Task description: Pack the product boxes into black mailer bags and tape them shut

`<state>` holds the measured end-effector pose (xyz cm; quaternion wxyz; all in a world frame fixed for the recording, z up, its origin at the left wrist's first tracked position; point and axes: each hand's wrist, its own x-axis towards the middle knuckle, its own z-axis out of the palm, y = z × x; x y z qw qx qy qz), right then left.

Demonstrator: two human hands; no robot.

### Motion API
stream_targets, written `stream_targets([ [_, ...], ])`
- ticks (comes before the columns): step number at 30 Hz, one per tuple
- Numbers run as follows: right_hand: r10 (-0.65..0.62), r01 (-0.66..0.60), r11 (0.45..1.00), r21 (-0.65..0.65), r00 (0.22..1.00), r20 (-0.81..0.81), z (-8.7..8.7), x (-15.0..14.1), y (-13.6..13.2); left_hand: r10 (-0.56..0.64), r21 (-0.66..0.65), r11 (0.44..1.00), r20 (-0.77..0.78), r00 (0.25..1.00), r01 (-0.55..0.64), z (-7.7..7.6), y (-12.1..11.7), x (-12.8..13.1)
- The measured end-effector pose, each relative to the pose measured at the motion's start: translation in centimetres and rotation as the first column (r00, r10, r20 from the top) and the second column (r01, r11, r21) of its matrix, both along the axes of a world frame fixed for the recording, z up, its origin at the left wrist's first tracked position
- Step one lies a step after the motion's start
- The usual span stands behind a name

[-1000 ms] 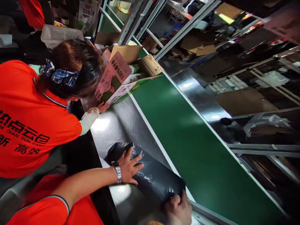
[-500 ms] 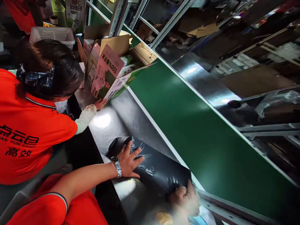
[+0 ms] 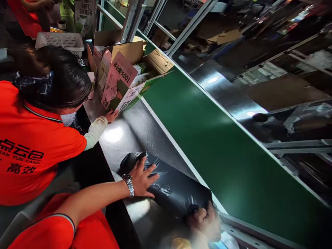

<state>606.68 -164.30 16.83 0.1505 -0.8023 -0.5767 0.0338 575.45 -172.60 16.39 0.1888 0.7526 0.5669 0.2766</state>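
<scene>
A long package wrapped in shiny black plastic (image 3: pixel 176 183) lies on the steel worktop (image 3: pixel 145 128). My left hand (image 3: pixel 142 178), with a metal watch on its wrist, rests spread out on the package's left part. At the near right end, my right hand (image 3: pixel 203 221) is curled against the black plastic, gripping it at the corner. That hand is partly blurred, and its fingertips are hard to make out. Something yellowish (image 3: pixel 181 242) and a pale blue-white item (image 3: pixel 225 240) show beside the right wrist, both too smeared to name.
A green conveyor belt (image 3: pixel 207 128) runs along the worktop's far side. To the left, a co-worker in a red shirt (image 3: pixel 38 138) touches an open printed carton (image 3: pixel 124 86) holding bottles. A white plastic basket (image 3: pixel 59 39) stands behind. Metal frame posts (image 3: pixel 132 20) rise beside the belt.
My right hand has shifted very slightly at the package's end. The co-worker's head has turned and dipped a little; my left hand and the package stay in place.
</scene>
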Motion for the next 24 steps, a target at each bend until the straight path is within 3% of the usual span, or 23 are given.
stream_targets([
  [6, -0.024, 0.024, 1.0, -0.009, 0.999, 0.028, 0.34, -0.43, -0.12, 0.024, -0.007, 1.0, 0.006, 1.0, -0.024, -0.07, -0.02, 0.25],
  [17, 0.047, -0.047, 0.997, 0.059, 0.999, 0.007, -0.12, -0.31, 0.21, 0.028, 0.016, 0.999, -0.01, 1.0, -0.028, -0.13, 0.34, -0.18],
  [24, 0.012, -0.011, 0.999, 0.051, 1.0, -0.012, 0.07, -0.68, 0.33, 0.048, 0.048, 0.998, -0.026, 0.998, -0.047, -0.45, 0.54, -0.1],
])
